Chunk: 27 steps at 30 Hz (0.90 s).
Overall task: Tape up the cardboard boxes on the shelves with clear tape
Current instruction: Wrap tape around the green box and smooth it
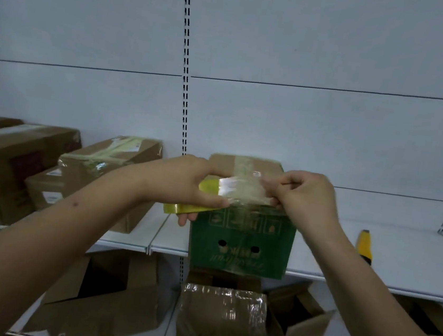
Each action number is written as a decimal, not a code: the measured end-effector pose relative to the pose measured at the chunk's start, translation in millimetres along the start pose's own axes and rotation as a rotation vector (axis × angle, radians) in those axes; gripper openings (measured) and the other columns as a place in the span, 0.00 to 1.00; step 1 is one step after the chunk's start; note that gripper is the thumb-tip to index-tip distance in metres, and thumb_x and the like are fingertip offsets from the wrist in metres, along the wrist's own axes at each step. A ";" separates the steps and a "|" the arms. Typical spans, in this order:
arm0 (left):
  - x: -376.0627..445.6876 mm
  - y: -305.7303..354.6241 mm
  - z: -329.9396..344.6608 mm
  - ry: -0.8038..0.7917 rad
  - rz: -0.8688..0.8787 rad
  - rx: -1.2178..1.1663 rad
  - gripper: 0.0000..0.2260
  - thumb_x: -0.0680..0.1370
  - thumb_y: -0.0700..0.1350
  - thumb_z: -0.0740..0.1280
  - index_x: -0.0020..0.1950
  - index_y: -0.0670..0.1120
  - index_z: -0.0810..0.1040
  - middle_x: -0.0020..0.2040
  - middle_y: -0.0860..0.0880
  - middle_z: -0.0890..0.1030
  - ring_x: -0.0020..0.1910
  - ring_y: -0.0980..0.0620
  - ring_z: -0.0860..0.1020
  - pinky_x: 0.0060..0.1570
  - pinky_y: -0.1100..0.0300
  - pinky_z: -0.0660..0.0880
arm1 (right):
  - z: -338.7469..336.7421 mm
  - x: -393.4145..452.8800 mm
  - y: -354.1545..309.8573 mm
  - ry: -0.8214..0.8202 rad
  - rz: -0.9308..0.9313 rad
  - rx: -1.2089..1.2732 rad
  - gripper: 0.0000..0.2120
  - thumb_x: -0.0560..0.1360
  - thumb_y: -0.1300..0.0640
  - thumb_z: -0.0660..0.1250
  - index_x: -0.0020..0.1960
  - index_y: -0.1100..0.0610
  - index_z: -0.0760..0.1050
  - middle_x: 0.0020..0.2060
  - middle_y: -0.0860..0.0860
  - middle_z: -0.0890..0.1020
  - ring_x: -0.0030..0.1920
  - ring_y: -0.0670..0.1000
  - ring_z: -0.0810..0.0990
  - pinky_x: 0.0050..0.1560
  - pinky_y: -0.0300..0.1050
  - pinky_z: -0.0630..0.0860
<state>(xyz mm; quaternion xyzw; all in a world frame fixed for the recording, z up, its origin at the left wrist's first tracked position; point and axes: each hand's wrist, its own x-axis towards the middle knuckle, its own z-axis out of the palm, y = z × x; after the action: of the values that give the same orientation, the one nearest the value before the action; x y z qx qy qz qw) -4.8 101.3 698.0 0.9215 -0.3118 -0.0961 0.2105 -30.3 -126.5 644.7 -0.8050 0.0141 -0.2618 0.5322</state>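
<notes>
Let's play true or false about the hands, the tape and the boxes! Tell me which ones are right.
1. The left hand holds a roll of tape. True.
2. The right hand holds the yellow knife. False: the knife lies on the shelf to the right, and the right hand pinches the pulled-out end of the tape.
3. The box under the hands, the green box, has two round holes in its front. True.
4. The green box sits on the floor. False: it stands on the shelf.
5. An open box lies on the lower level, to the right. True.
</notes>
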 end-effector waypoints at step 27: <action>57.2 -105.9 0.1 0.071 -0.051 0.258 0.29 0.68 0.72 0.63 0.68 0.69 0.73 0.41 0.60 0.84 0.25 0.55 0.81 0.43 0.59 0.78 | -33.8 24.2 89.0 0.057 0.225 0.041 0.08 0.77 0.56 0.71 0.42 0.59 0.83 0.36 0.55 0.84 0.34 0.48 0.80 0.39 0.40 0.79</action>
<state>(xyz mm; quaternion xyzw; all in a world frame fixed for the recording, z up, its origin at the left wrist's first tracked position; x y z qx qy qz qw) 96.8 142.0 647.8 0.9514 -0.2905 -0.0278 0.0985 -1.3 -201.1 587.7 -0.7795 0.1140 -0.2234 0.5740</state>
